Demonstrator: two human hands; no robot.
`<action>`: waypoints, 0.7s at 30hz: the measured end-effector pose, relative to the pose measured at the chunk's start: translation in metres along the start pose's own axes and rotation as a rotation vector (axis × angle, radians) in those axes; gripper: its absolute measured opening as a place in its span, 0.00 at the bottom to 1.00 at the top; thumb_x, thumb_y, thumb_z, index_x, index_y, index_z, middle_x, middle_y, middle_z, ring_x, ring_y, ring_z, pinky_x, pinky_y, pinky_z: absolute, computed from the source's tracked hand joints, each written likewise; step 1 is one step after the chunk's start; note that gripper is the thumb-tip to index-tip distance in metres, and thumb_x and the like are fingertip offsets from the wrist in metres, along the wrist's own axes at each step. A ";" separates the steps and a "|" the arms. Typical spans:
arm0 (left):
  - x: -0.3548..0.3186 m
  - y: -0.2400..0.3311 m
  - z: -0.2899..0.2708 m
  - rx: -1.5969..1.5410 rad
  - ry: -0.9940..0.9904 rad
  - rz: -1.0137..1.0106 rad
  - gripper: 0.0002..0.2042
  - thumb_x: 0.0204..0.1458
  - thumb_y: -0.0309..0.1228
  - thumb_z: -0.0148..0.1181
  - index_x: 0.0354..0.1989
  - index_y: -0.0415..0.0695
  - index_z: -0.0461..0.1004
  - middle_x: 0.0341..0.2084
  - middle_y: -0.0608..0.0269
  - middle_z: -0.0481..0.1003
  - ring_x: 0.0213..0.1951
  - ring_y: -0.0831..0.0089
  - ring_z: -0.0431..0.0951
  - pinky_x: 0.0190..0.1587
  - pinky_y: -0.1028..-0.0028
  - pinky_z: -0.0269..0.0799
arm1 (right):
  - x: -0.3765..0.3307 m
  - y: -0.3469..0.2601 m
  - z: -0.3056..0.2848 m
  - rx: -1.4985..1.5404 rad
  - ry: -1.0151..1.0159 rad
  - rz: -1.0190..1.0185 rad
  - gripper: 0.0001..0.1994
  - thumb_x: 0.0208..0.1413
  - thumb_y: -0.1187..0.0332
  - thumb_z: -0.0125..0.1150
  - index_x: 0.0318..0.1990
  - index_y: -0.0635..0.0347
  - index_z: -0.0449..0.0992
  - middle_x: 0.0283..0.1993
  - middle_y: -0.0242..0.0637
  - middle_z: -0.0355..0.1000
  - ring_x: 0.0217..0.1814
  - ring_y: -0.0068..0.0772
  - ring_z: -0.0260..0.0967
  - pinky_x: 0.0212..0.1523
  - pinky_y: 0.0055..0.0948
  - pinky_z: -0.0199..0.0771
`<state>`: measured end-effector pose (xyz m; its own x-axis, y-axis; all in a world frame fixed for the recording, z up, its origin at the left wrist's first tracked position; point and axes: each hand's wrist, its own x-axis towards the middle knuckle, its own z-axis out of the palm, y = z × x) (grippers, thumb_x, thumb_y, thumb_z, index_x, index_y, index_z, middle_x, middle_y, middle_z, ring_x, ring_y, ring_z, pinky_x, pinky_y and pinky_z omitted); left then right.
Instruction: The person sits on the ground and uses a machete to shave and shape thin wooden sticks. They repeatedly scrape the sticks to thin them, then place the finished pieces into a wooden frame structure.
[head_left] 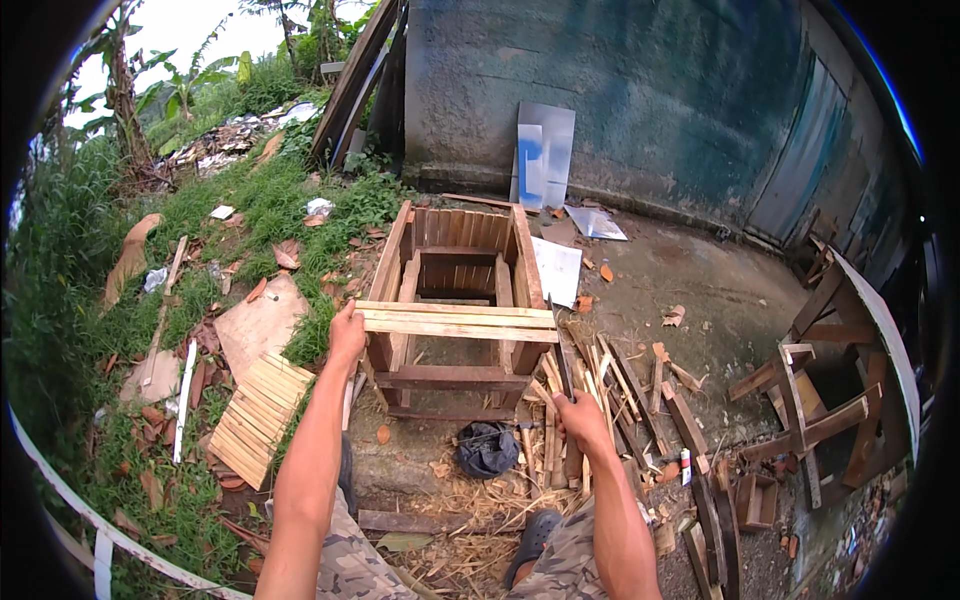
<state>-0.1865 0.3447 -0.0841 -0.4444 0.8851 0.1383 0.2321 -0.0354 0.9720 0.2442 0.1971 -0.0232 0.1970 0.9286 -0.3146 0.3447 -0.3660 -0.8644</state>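
In front of me stands a wooden frame [455, 378], box-shaped and open in the middle, with upright slats along its far side. Pale slats [455, 321] lie side by side across its near top. My left hand [346, 332] is closed round their left end, at the frame's left corner. Lower down on the right, my right hand [582, 418] grips a long knife [562, 350] with a narrow dark blade. The blade points up and away, its tip close to the slats' right end. Fingers hide most of its handle.
A panel of pale slats [260, 415] lies on the grass at left. Loose wood strips [620, 390] and a black plastic bag [487, 450] lie near my feet. Wooden framing [820, 420] stands at right. Metal sheets [543, 155] lean on the far wall [640, 90].
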 end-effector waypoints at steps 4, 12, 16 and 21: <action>0.001 -0.004 -0.001 -0.010 0.003 0.012 0.24 0.64 0.31 0.50 0.67 0.34 0.65 0.60 0.45 0.73 0.59 0.64 0.76 0.60 0.71 0.67 | 0.001 0.001 0.000 0.008 0.010 0.006 0.13 0.67 0.62 0.57 0.40 0.65 0.73 0.22 0.32 0.67 0.19 0.24 0.64 0.18 0.29 0.67; -0.003 0.004 -0.004 -0.090 -0.043 0.005 0.23 0.67 0.31 0.49 0.67 0.34 0.65 0.56 0.49 0.77 0.51 0.70 0.78 0.54 0.73 0.71 | 0.000 0.004 0.003 -0.094 0.057 -0.025 0.20 0.64 0.58 0.59 0.48 0.71 0.76 0.23 0.39 0.74 0.21 0.31 0.73 0.23 0.33 0.74; -0.010 0.016 -0.009 -0.226 -0.109 -0.174 0.22 0.68 0.27 0.47 0.68 0.31 0.62 0.60 0.49 0.72 0.57 0.69 0.75 0.58 0.72 0.70 | -0.007 -0.004 0.006 -0.084 0.082 -0.005 0.19 0.65 0.58 0.58 0.48 0.70 0.76 0.24 0.40 0.74 0.20 0.31 0.73 0.23 0.34 0.74; -0.008 0.026 -0.015 -0.295 -0.189 -0.240 0.24 0.71 0.35 0.42 0.69 0.31 0.61 0.60 0.46 0.72 0.58 0.65 0.75 0.59 0.69 0.70 | -0.016 -0.015 0.010 -0.073 0.114 0.017 0.20 0.66 0.58 0.57 0.48 0.71 0.76 0.26 0.41 0.75 0.20 0.32 0.73 0.23 0.34 0.74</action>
<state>-0.1901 0.3301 -0.0571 -0.2827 0.9530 -0.1089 -0.1287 0.0749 0.9889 0.2267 0.1882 -0.0092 0.3050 0.9106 -0.2790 0.4057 -0.3893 -0.8269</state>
